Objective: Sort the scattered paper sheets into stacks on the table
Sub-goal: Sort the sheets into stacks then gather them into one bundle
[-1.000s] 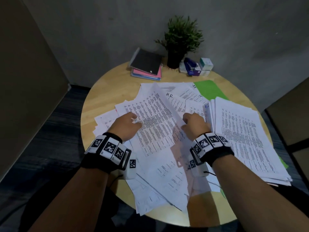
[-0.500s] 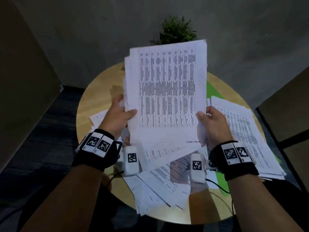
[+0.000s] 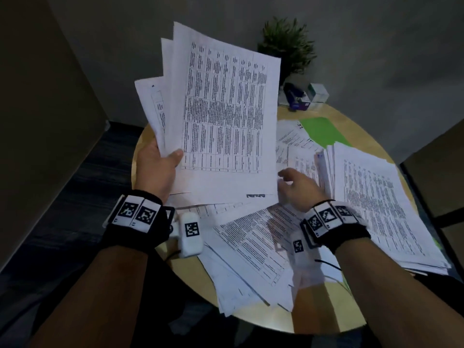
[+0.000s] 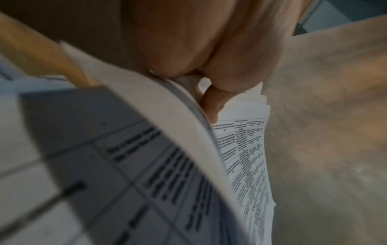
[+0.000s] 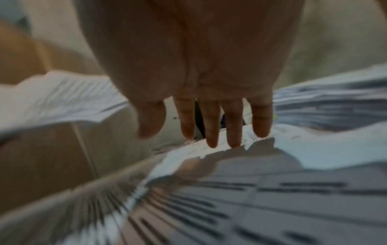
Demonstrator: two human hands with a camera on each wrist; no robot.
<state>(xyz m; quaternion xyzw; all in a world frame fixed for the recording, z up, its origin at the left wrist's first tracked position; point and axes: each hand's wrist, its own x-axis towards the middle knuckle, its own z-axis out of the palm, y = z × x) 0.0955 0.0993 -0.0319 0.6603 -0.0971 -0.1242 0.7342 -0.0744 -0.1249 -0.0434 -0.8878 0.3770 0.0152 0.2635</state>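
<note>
My left hand (image 3: 160, 162) grips a bundle of printed sheets (image 3: 221, 114) by its lower left corner and holds it raised and fanned above the round wooden table (image 3: 190, 270). In the left wrist view the thumb and fingers (image 4: 211, 102) pinch the sheets (image 4: 240, 157). My right hand (image 3: 293, 184) hovers with straight, spread fingers (image 5: 211, 132) just over the loose sheets (image 3: 253, 249) scattered on the table, holding nothing. A thick stack of printed sheets (image 3: 381, 207) lies at the table's right side.
A potted plant (image 3: 286, 46), a blue stapler (image 3: 296, 96) and small boxes (image 3: 317, 92) stand at the table's far edge. A green sheet (image 3: 321, 131) lies under the papers at the back right. A dark chair (image 3: 442, 177) is at the right.
Both hands lifted a bundle off the table. The right hand has since let go and dropped toward the loose sheets, while the left hand alone swung the bundle up and left.
</note>
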